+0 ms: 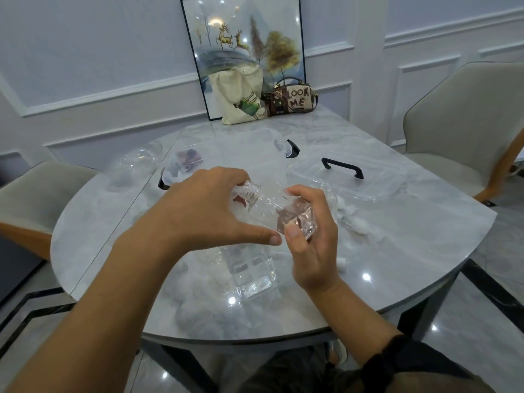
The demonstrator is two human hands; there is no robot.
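A person's right hand [309, 242] wrapped fingers and thumb round the body of a clear plastic bottle [283, 214]. It held the bottle off the table, tipped on its side, so that the threaded neck [251, 192] pointed at the left hand [204, 214]. That hand curled its fingers over the neck, with the thumb stretched out beneath toward the right thumb. The grip appeared suited to working the bottle's mouth while the other hand steadied it; whether a cap lay in the palm could not be told. Directly under both hands a second clear bottle [249, 273] lay on the marble-look table [425, 228]. Beyond the knuckles sat a clear storage lid [377, 185] with a black handle [343, 165]. Farther off, a canvas tote bag [241, 95] and a handbag [295, 99] stood before a framed deer picture [243, 38].
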